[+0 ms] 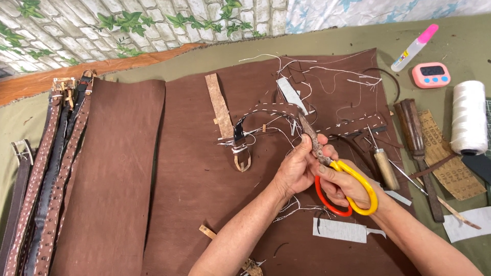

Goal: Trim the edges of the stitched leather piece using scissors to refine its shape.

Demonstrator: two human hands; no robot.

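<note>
Forearms come in from bottom edge. Right hand grips scissors, fingers through yellow and red loops, rusty blades angled up-left. Left hand pinches closed near blade pivot, seemingly steadying white thread there; thread too fine to be sure. Stitched leather strap lies just beyond blade tips on brown leather sheet, matte and flat, covering surface. Wooden-handled awl just right of hands. White thread spool and studded belts well apart at either side.

Bright even light, soft faint shadows, sharp focus, slight edge distortion
</note>
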